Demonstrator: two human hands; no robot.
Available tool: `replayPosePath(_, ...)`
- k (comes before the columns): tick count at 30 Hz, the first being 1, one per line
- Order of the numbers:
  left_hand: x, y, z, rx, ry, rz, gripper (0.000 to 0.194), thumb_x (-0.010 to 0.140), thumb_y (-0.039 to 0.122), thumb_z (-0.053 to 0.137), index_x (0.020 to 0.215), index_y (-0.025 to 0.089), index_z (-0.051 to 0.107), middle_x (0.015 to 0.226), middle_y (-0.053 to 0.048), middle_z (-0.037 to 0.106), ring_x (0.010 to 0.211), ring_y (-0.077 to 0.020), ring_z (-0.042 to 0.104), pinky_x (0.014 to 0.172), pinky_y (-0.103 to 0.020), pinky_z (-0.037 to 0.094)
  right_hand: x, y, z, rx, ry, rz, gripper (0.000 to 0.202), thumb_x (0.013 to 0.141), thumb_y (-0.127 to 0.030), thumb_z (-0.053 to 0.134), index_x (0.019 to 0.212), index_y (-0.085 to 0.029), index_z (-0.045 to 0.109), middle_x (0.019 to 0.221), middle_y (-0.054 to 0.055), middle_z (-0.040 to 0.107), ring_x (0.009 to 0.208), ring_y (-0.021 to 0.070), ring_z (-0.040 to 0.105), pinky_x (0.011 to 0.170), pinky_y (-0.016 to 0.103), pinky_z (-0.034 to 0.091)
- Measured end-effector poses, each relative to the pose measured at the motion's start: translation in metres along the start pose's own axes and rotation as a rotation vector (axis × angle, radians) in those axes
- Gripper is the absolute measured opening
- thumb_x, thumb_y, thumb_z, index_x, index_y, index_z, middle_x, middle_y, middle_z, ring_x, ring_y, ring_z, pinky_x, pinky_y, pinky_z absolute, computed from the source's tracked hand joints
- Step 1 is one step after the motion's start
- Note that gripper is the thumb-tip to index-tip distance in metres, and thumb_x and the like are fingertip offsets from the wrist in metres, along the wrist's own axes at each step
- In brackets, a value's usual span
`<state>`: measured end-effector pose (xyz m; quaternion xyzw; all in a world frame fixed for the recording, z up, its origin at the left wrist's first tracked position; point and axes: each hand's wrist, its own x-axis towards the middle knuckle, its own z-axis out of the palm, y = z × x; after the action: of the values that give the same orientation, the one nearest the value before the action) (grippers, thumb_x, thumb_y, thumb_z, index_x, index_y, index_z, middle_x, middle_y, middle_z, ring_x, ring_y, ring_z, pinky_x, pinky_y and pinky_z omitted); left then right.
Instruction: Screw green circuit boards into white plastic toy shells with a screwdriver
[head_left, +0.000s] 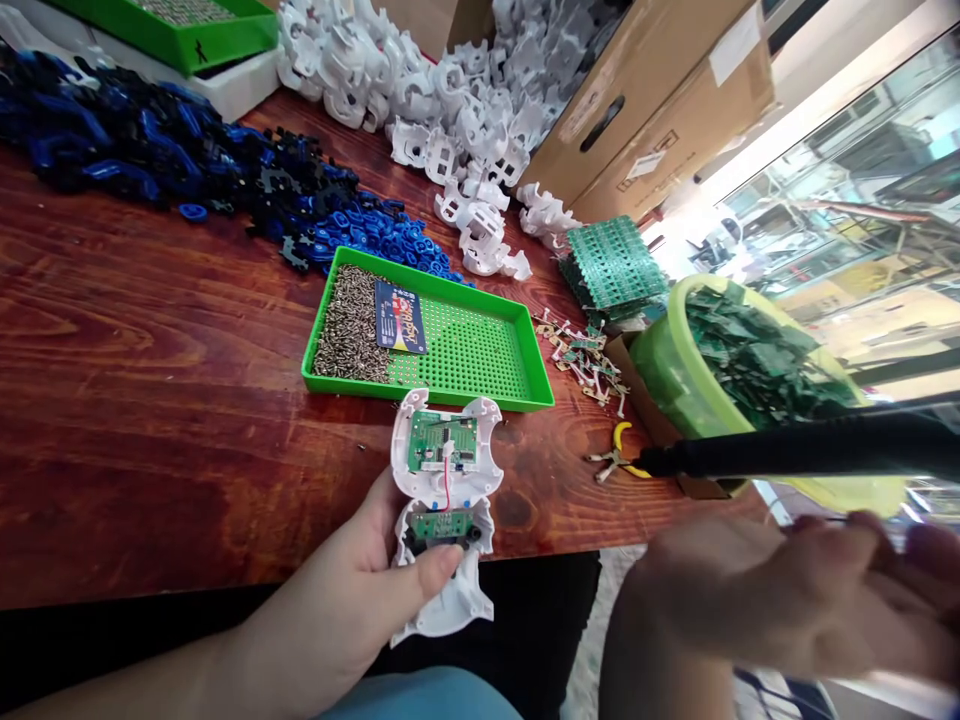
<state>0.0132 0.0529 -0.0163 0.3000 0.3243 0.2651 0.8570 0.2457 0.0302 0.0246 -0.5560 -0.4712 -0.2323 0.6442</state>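
Note:
My left hand (375, 570) grips a white plastic housing (403, 480), its thumb pressed over the lower half. Inside the upper half sits a green circuit board (426, 440), joined by a red wire to a smaller green board (442, 525) below. At the lower right is my right hand (795, 590), smeared by motion, so its fingers are unclear. Just above it, a long black rod-like tool (810, 450) reaches in from the right edge; whether the hand touches it, I cannot tell. Yellow-handled pliers (621, 437) lie by its tip.
Beyond the housing stands a green tray (540, 375) with screws (349, 325) and a printed card (401, 318). Blue and black parts (150, 150) and white shells (480, 130) are heaped behind. Green board panels (615, 262), small wired boards (585, 355) and a green basket (667, 350) stand rightward.

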Motion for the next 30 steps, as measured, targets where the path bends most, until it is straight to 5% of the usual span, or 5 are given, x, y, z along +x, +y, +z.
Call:
replayPosePath(2,0.000,0.001,-0.001,0.026,-0.007,0.000,0.061,0.081,0.030,0.066,0.136,0.032,0.039,0.129,-0.001,0.061,0.117,-0.0183,0.055,0.099,-0.025,0.041,-0.026,-0.023,-0.001,0.137,-0.074,-0.014,0.041,0.074,-0.029,0.065,0.112,-0.032,0.052,0.115,0.002,0.053,0.110,0.0255,0.051,0.084,0.041,0.049)
replayPosePath(4,0.000,0.001,0.000,0.026,0.006,0.005,0.061,0.083,0.032,0.064,0.137,0.032,0.037,0.131,-0.001,0.059,0.117,-0.0181,0.055,0.096,-0.023,0.044,-0.046,-0.046,-0.003,0.270,-0.680,0.478,0.043,0.078,-0.020,0.064,0.119,-0.028,0.050,0.115,0.006,0.056,0.101,0.0215,0.057,0.084,0.038,0.051)
replayPosePath(7,-0.001,0.001,0.002,0.072,0.060,0.012,0.063,0.084,0.035,0.061,0.139,0.032,0.032,0.134,-0.002,0.056,0.117,-0.0192,0.055,0.092,-0.022,0.047,-0.060,-0.066,-0.002,0.516,-1.102,0.948,0.040,0.087,-0.027,0.057,0.124,-0.031,0.044,0.113,0.006,0.059,0.099,0.0178,0.059,0.087,0.035,0.050)
replayPosePath(14,-0.004,0.001,0.001,0.220,0.090,0.091,0.063,0.087,0.034,0.056,0.142,0.031,0.025,0.134,-0.005,0.054,0.117,-0.0225,0.055,0.097,-0.029,0.045,-0.063,-0.074,0.016,0.537,-1.021,1.151,0.029,0.083,-0.027,0.063,0.109,-0.031,0.052,0.099,-0.001,0.063,0.085,0.0097,0.059,0.077,0.021,0.048)
replayPosePath(30,-0.006,-0.007,-0.006,0.418,0.063,0.305,0.057,0.092,0.036,0.047,0.143,0.033,0.022,0.141,0.000,0.045,0.126,-0.0157,0.044,0.106,-0.021,0.032,-0.069,-0.083,0.021,0.525,-0.930,1.124,0.011,0.082,-0.026,0.064,0.087,-0.024,0.055,0.075,-0.005,0.054,0.065,0.0052,0.050,0.061,0.014,0.042)
